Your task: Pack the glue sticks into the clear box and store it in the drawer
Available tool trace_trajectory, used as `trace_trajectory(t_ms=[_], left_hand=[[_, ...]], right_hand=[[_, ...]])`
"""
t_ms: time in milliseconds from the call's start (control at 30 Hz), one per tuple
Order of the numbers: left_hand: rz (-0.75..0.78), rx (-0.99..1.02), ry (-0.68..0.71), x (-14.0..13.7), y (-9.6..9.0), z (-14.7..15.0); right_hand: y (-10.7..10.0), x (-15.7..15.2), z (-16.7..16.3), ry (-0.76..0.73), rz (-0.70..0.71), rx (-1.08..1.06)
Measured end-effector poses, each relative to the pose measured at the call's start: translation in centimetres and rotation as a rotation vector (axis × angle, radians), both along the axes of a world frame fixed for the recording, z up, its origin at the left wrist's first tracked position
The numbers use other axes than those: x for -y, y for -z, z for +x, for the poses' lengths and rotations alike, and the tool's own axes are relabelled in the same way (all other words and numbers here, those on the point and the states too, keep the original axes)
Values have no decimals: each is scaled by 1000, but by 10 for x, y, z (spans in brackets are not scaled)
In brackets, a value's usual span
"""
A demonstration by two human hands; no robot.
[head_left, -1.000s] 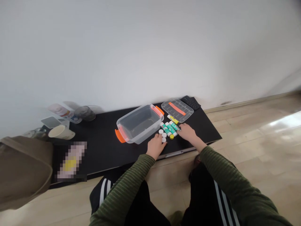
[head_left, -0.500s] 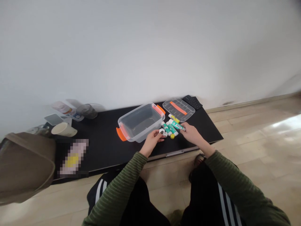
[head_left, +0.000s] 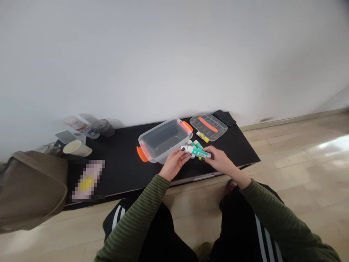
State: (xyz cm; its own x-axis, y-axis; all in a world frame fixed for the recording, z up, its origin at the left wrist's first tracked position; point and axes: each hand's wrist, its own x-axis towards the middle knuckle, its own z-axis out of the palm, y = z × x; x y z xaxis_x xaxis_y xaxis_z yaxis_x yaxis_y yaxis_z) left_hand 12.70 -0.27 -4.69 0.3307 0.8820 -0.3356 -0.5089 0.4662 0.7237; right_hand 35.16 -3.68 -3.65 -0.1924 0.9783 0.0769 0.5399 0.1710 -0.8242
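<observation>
My right hand (head_left: 220, 160) grips a green-and-white glue stick (head_left: 201, 153) by one end, holding it level above the table. My left hand (head_left: 173, 163) pinches a white cap (head_left: 184, 148) against the other end of that stick; whether the cap is seated on it I cannot tell. Beneath lie more green glue sticks (head_left: 198, 144), partly hidden by the hands, with a small yellow cap mostly covered. A yellow glue stick (head_left: 203, 137) rests apart, near the lid. The clear plastic box (head_left: 163, 140) with orange clips stands open just left of the sticks.
The box's clear lid (head_left: 218, 125), with an orange handle, lies at the back right beside a black dotted item (head_left: 225, 118). On the left of the black table (head_left: 122, 163) are a paper cup (head_left: 77, 148), a spray can (head_left: 81, 127), a grey jar (head_left: 103, 127) and a brown cloth item (head_left: 32, 189).
My right hand has brought the green glue stick left, off the pile. My left hand has lifted a white cap to its end. The hands are now close together.
</observation>
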Motion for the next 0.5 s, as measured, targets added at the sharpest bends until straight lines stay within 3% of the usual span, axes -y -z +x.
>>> trace_trajectory(t_ms=[500], left_hand=[[90,-67,19,3,5,1]], right_hand=[[-3,3,1,-4,72,47]])
